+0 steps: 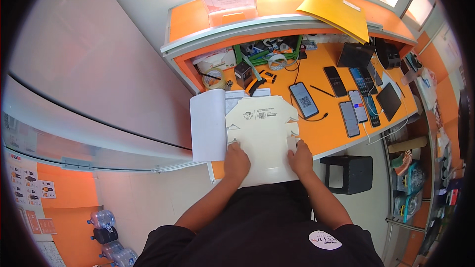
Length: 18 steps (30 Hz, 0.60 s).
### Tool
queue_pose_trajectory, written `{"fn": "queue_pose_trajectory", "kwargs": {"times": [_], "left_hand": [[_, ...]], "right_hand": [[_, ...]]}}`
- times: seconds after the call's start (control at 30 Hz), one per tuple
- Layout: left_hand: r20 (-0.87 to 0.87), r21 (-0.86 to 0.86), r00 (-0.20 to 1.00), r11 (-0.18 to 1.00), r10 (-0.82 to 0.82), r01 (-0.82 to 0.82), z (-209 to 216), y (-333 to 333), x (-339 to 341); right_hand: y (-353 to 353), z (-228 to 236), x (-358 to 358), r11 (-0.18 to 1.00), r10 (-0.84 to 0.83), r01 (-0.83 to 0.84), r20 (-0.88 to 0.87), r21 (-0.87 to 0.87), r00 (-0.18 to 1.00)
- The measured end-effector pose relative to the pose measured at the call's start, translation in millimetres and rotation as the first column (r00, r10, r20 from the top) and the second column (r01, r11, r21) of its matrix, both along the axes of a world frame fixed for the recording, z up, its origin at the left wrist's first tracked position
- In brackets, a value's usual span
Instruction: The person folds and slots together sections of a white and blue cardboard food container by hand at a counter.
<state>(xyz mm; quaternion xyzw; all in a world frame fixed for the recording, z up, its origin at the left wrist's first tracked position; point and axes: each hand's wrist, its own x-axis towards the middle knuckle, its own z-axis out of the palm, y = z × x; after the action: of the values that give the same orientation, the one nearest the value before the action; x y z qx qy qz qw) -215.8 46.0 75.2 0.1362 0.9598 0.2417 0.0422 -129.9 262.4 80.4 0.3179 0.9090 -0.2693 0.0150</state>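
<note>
A cream cardboard blank [264, 141] with cut flaps and slots along its sides lies flat in front of my body. Its near part reaches past the desk's front edge. My left hand [237, 162] grips the left edge, fingers curled underneath. At the opposite edge my right hand [301, 159] holds the same piece, its thumb by a small side flap. Under and left of the cardboard rests an open notebook [210, 126] with white pages. Just beyond the right side, a phone [304, 100] displays a square code.
Several phones, including a dark one [335, 81], and cables cover the orange desk's right side. Farther back are a tape roll [213, 78], a green basket [269, 60] and an orange cutter [256, 87]. A yellow folder [334, 12] overhangs the shelf. A black stool [349, 174] stands right.
</note>
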Motion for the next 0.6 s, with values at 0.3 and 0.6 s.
{"fn": "queue_pose_trajectory", "kwargs": {"times": [0.3, 0.6], "left_hand": [[0.277, 0.147, 0.956, 0.979, 0.095, -0.140, 14.3, -34.4, -6.2], [0.483, 0.292, 0.875, 0.947, -0.024, -0.136, 2.0, -51.1, -39.6]], "right_hand": [[24.6, -6.3, 5.8, 0.971, -0.047, 0.023, -0.098, -0.237, 0.994], [-17.0, 29.9, 44.0, 0.945, 0.308, -0.260, -0.280, 0.197, 0.909]]}}
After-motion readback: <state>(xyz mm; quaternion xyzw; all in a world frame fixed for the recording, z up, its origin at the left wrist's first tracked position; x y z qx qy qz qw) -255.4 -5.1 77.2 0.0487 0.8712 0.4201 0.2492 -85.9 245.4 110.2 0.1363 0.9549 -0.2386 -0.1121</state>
